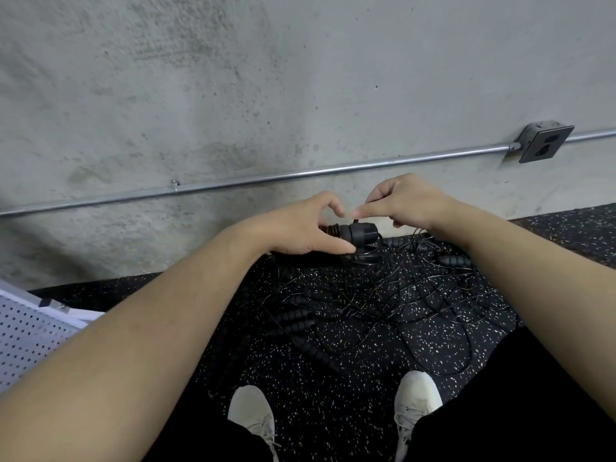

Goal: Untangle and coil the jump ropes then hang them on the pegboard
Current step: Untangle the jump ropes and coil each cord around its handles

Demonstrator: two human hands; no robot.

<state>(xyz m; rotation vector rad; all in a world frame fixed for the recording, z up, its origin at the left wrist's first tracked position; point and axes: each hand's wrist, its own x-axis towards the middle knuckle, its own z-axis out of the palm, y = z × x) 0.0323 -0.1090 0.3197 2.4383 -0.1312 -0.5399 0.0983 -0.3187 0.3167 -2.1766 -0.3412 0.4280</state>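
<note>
A tangle of thin black jump ropes (383, 301) with ribbed black handles lies on the speckled black floor between my shoes and the wall. My left hand (300, 228) grips a bundle of black handles (361, 233) held above the pile. My right hand (406, 201) is just right of the bundle's top end, its thumb and forefinger pinched together beside it; the thin cord there is too fine to make out. Several loose handles (300, 323) lie in the heap. A corner of the white pegboard (26, 335) shows at the left edge, low down.
A grey concrete wall rises straight ahead, with a metal conduit pipe (266, 178) running across it to an outlet box (543, 143) at the right. My white shoes (416, 395) and black trousers fill the bottom of the view.
</note>
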